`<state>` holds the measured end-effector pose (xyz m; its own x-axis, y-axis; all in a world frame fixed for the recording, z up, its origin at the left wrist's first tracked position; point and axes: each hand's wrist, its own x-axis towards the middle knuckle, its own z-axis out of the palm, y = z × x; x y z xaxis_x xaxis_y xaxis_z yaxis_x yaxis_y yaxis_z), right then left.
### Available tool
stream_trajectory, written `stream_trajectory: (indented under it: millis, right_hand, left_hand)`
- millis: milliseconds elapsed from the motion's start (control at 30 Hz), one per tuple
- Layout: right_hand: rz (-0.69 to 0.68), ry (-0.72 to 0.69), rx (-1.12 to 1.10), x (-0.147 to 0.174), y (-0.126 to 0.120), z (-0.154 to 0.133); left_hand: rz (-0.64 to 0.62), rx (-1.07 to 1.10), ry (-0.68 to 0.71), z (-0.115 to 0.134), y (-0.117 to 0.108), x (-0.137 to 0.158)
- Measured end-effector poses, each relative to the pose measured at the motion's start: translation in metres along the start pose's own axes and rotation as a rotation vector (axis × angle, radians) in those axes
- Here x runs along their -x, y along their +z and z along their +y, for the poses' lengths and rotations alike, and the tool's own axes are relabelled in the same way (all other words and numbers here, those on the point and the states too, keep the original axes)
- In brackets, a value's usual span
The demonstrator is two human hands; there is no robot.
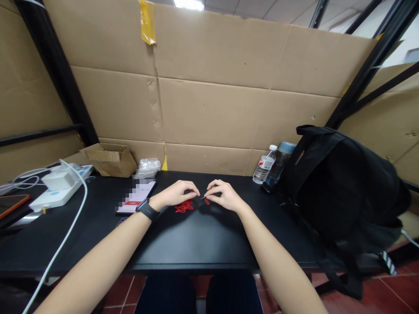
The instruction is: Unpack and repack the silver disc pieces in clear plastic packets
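Note:
Over the black table, my right hand (pixel 224 195) pinches a thin silver needle-like piece (pixel 202 198) that points left. A small loop of red cord (pixel 207 201) hangs just under the right fingertips. Facing it across a narrow gap, my left hand (pixel 181 192) has thumb and index finger closed together near the tip of the silver piece. What those fingers hold, if anything, is too small to make out. Below the left palm lies a loose heap of red cord (pixel 184 206) on the tabletop. A dark watch (pixel 148 210) is on my left wrist.
A phone (pixel 139 197) lies left of my left hand, with clear plastic bags (pixel 147 167) and a paper bag (pixel 113 160) behind. Further left are a power strip (pixel 59 194) and white cable (pixel 70 231). A water bottle (pixel 264 165), blue-lidded bottle (pixel 279 162) and black backpack (pixel 340 192) stand right.

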<state>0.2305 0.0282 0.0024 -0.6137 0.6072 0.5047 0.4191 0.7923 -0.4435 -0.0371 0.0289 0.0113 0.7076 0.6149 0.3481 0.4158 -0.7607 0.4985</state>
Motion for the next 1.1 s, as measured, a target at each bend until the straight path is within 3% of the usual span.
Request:
stream_trajectory:
  millis: [133, 367, 533, 867, 1000, 1100]
  right_hand:
    - [0.004, -0.019, -0.020, -0.001, 0.002, -0.002]
    - [0.004, -0.053, -0.040, -0.002, 0.004, -0.003]
    - [-0.025, -0.052, -0.027, -0.001, 0.007, -0.002]
    - [-0.099, -0.033, -0.054, -0.003, 0.004, -0.007]
    - [-0.164, -0.011, -0.091, 0.000, -0.005, -0.005]
    - [-0.111, 0.074, -0.103, 0.002, -0.012, -0.001]
  left_hand:
    - [-0.027, 0.038, 0.013, 0.005, 0.009, -0.003]
    - [0.038, 0.059, 0.036, 0.008, 0.021, -0.007]
    - [-0.012, 0.050, 0.040, 0.004, 0.025, -0.006]
    - [-0.020, -0.066, 0.076, -0.003, 0.016, -0.005]
    - [0.016, -0.136, 0.035, -0.009, 0.009, -0.002]
    - [0.048, -0.176, -0.021, -0.014, 0.000, 0.001]
